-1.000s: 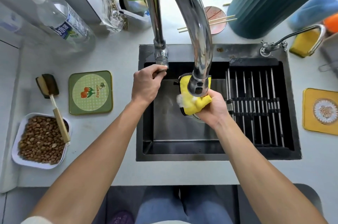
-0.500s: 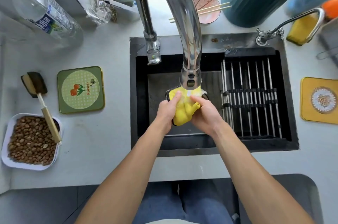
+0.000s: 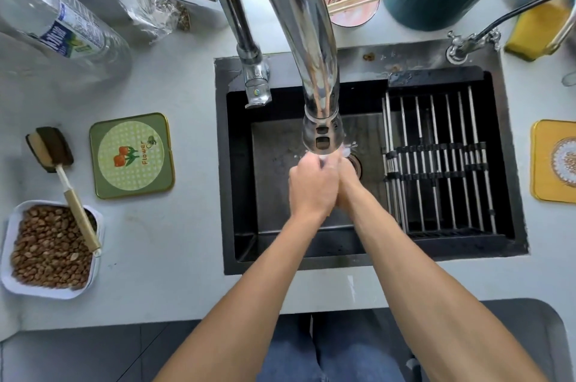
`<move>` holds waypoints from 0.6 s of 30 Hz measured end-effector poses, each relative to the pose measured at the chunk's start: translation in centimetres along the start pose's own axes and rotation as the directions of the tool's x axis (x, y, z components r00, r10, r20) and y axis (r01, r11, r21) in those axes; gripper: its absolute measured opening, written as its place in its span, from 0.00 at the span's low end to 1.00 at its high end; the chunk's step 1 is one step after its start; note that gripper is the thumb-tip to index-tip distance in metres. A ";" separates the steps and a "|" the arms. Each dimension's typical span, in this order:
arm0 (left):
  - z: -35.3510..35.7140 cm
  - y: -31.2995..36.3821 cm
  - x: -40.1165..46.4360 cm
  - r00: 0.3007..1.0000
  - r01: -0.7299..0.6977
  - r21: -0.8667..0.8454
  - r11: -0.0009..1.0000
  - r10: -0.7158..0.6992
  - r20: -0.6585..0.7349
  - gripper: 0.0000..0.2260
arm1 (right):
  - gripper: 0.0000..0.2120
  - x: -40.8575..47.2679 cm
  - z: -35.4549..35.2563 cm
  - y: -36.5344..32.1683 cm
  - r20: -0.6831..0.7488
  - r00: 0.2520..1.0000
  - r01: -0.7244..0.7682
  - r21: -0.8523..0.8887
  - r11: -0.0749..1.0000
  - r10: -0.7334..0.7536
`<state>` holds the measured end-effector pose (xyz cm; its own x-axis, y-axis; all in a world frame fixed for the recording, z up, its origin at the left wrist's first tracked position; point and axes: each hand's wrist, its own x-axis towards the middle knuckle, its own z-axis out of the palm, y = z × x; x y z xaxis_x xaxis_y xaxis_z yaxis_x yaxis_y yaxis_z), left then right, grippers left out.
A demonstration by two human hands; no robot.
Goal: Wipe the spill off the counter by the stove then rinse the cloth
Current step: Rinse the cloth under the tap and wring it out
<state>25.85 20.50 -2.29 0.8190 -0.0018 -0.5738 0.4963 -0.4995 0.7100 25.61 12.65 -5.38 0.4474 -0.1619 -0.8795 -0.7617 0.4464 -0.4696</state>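
My left hand [image 3: 313,187] and my right hand [image 3: 349,176] are clasped tightly together over the black sink [image 3: 240,194], directly beneath the big chrome faucet spout [image 3: 322,135]. The left hand lies on top and covers most of the right. The yellow cloth is hidden inside the two curled hands; none of it shows. Water splashes [image 3: 347,149] off the fingers just under the spout. The faucet lever [image 3: 257,92] stands at the sink's back left, apart from both hands.
A metal roll-up rack [image 3: 436,163] spans the sink's right half. On the left counter lie a green coaster [image 3: 131,155], a sponge brush [image 3: 50,151], a tray of brown beans [image 3: 50,247] and a water bottle [image 3: 62,26]. A yellow coaster [image 3: 554,160] sits on the right.
My left hand left the faucet lever and joined the right on the cloth. Both hands have now closed over it, so the yellow cloth no longer shows.
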 end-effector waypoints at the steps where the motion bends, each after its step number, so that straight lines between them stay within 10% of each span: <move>1: 0.3 0.2 -0.1 1.000 -0.019 0.054 0.998 0.020 -0.006 0.26 | 0.19 -0.2 0.5 0.1 -0.017 1.000 0.017 -0.016 1.000 -0.017; 8: -2.1 -2.0 4.1 0.969 0.217 0.059 0.974 -0.208 -0.131 0.19 | 0.27 0.0 1.2 0.5 -0.127 0.977 0.169 -0.039 0.985 -0.173; 11: -0.9 -0.9 2.3 0.979 0.172 -0.050 0.984 -0.176 -0.098 0.19 | 0.17 0.3 1.3 -0.3 -0.183 0.959 0.190 -0.145 0.971 -0.215; 18: -2.4 -1.2 4.2 0.984 0.162 0.137 0.977 -0.148 -0.102 0.15 | 0.17 -0.5 2.0 0.0 -0.092 0.994 0.057 -0.013 0.998 -0.058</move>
<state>29.42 23.13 -4.60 0.7613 0.1605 -0.6282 0.5778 -0.6075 0.5451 26.33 14.51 -4.74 0.4461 -0.2679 -0.8540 -0.7406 0.4253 -0.5203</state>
